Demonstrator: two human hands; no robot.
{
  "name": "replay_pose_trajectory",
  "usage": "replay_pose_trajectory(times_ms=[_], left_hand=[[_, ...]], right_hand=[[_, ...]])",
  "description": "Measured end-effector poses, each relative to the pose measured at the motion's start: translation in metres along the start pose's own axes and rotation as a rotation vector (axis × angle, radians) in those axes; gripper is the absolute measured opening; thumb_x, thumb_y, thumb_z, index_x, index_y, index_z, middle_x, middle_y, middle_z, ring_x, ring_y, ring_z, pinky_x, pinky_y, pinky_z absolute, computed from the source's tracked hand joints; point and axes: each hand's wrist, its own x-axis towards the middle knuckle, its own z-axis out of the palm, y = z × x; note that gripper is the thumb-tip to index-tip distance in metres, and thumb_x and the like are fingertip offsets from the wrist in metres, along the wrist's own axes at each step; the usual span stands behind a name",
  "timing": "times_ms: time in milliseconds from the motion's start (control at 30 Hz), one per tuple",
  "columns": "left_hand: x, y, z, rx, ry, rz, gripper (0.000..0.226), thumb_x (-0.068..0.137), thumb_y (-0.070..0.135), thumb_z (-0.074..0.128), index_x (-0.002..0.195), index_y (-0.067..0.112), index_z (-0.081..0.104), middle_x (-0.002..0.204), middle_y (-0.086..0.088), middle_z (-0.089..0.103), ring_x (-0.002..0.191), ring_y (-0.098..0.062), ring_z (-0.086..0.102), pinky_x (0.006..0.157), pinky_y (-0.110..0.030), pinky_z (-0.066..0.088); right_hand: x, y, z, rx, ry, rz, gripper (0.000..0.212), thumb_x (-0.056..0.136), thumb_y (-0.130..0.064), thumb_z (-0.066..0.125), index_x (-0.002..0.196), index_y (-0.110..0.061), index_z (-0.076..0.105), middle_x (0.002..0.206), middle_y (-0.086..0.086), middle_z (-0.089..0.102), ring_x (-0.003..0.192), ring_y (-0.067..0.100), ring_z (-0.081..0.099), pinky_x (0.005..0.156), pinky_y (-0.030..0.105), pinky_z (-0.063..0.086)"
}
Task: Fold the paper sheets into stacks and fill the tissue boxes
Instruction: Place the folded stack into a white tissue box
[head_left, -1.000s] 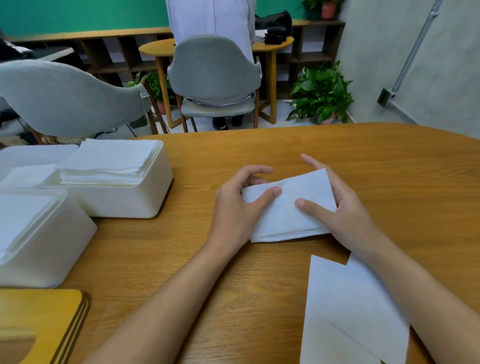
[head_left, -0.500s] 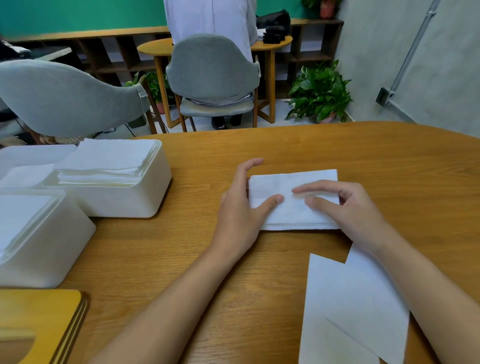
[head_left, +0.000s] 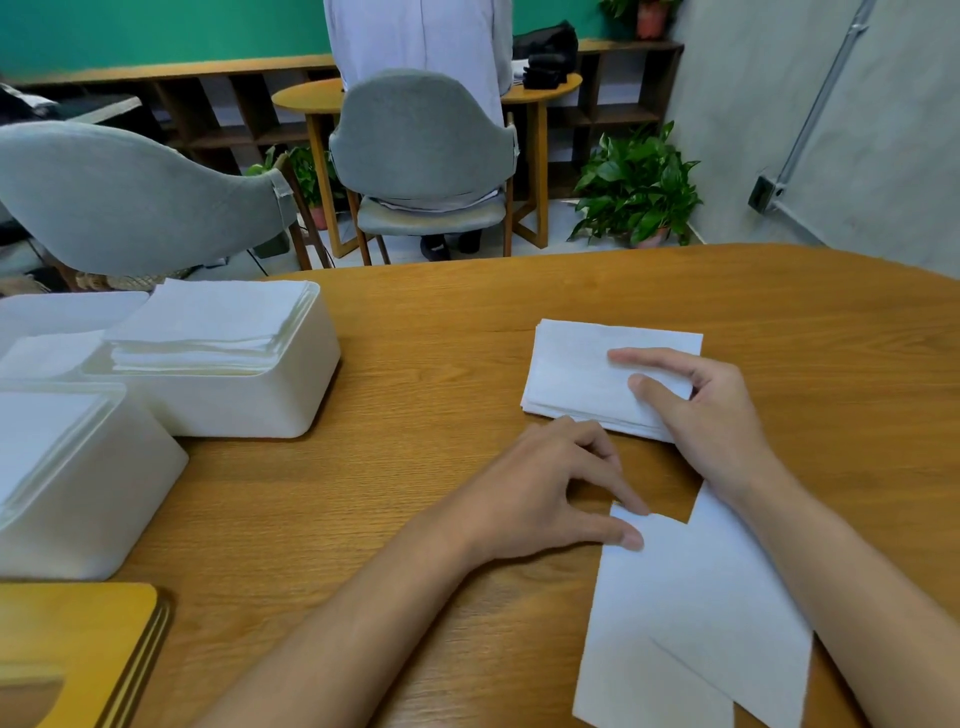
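A folded stack of white paper (head_left: 576, 369) lies on the wooden table (head_left: 441, 338) right of centre. My right hand (head_left: 706, 415) rests on its right end, fingers on top and thumb at the near edge. My left hand (head_left: 545, 488) sits nearer to me, fingertips pinching the top left corner of the flat unfolded sheets (head_left: 691, 623). Two white tissue boxes stand at the left: the far box (head_left: 249, 400) heaped with folded paper, the near box (head_left: 78, 493) also filled.
Yellow wooden lids (head_left: 67, 654) lie at the bottom left corner. Beyond the table stand two grey chairs (head_left: 421, 150), a person in white, a small round table and a potted plant (head_left: 639, 192).
The sheet was folded flat into a rectangle. My left hand then left the stack and came down to the corner of the unfolded sheets; my right hand stays on the stack.
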Motion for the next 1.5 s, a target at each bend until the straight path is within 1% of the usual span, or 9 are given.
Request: replay_pose_trajectory(times_ms=[200, 333, 433, 533, 767, 900, 1167, 1333, 1500], left_hand=[[0.001, 0.000, -0.013, -0.128, 0.027, -0.080, 0.006, 0.089, 0.023, 0.083, 0.093, 0.021, 0.079, 0.092, 0.012, 0.072, 0.089, -0.007, 0.067, 0.083, -0.026, 0.051], [0.000, -0.005, -0.024, -0.238, 0.221, -0.163, 0.007, 0.092, 0.017, 0.079, 0.093, 0.021, 0.073, 0.073, -0.001, 0.061, 0.063, -0.013, 0.051, 0.064, -0.023, 0.041], [0.003, -0.010, -0.027, -0.316, 0.375, -0.158, 0.015, 0.093, 0.011, 0.077, 0.102, 0.022, 0.072, 0.081, -0.012, 0.057, 0.065, -0.022, 0.048, 0.063, -0.026, 0.040], [0.005, -0.008, -0.025, -0.404, 0.510, -0.150, 0.027, 0.092, 0.005, 0.078, 0.112, 0.021, 0.072, 0.082, -0.006, 0.065, 0.072, -0.026, 0.059, 0.066, -0.027, 0.048], [0.007, -0.010, -0.020, -0.494, 0.465, -0.267, 0.061, 0.087, 0.018, 0.086, 0.136, 0.039, 0.055, 0.095, -0.005, 0.070, 0.078, -0.022, 0.069, 0.071, -0.030, 0.055], [0.005, -0.010, -0.028, -0.476, 0.530, -0.304, 0.059, 0.091, 0.013, 0.081, 0.138, 0.038, 0.054, 0.093, 0.002, 0.072, 0.072, -0.014, 0.069, 0.070, -0.024, 0.053], [0.002, -0.009, -0.041, -0.331, 0.580, -0.201, 0.058, 0.087, 0.017, 0.086, 0.137, 0.031, 0.060, 0.088, 0.007, 0.079, 0.091, -0.007, 0.073, 0.089, -0.028, 0.054], [0.001, -0.006, -0.041, -0.300, 0.538, -0.163, 0.063, 0.083, 0.019, 0.089, 0.138, 0.032, 0.062, 0.088, 0.010, 0.080, 0.094, -0.004, 0.074, 0.097, -0.026, 0.053], [0.001, -0.009, -0.040, -0.197, 0.559, -0.101, 0.068, 0.079, 0.021, 0.092, 0.140, 0.030, 0.062, 0.097, 0.009, 0.075, 0.090, -0.015, 0.071, 0.090, -0.029, 0.057]], right_hand=[[0.000, 0.000, 0.000, 0.007, -0.013, 0.005, 0.032, 0.098, 0.000, 0.063, 0.110, -0.025, 0.080, 0.112, -0.026, 0.075, 0.116, -0.010, 0.062, 0.096, 0.003, 0.040], [-0.002, -0.006, 0.002, 0.077, -0.035, 0.031, 0.019, 0.101, -0.016, 0.064, 0.107, -0.022, 0.081, 0.111, -0.020, 0.077, 0.114, -0.006, 0.065, 0.093, 0.007, 0.043], [-0.007, -0.014, 0.001, 0.093, -0.128, 0.029, 0.026, 0.097, -0.034, 0.062, 0.106, -0.020, 0.082, 0.112, -0.016, 0.078, 0.112, -0.006, 0.065, 0.092, 0.007, 0.043], [-0.011, -0.014, 0.006, 0.133, -0.207, 0.062, 0.015, 0.091, -0.024, 0.074, 0.101, -0.017, 0.082, 0.102, -0.005, 0.080, 0.097, 0.003, 0.072, 0.081, 0.014, 0.053], [-0.006, -0.012, 0.006, 0.198, 0.034, 0.136, 0.005, 0.090, -0.016, 0.080, 0.091, -0.020, 0.080, 0.093, -0.006, 0.080, 0.085, 0.007, 0.073, 0.079, 0.022, 0.056], [-0.005, -0.012, 0.001, 0.188, 0.027, 0.160, 0.017, 0.089, -0.017, 0.079, 0.106, -0.020, 0.078, 0.106, -0.004, 0.080, 0.103, 0.015, 0.074, 0.093, 0.030, 0.057], [-0.014, -0.023, 0.008, 0.171, -0.267, 0.042, 0.054, 0.092, -0.016, 0.074, 0.139, -0.039, 0.060, 0.129, -0.014, 0.069, 0.113, 0.006, 0.068, 0.090, 0.019, 0.053], [-0.016, -0.022, 0.008, 0.160, -0.292, 0.042, 0.074, 0.091, -0.021, 0.080, 0.147, -0.054, 0.045, 0.140, -0.006, 0.062, 0.126, 0.018, 0.063, 0.109, 0.047, 0.050], [-0.018, -0.024, 0.009, 0.096, -0.298, 0.012, 0.079, 0.092, -0.017, 0.078, 0.150, -0.055, 0.039, 0.145, -0.013, 0.058, 0.127, 0.014, 0.060, 0.113, 0.051, 0.045]])
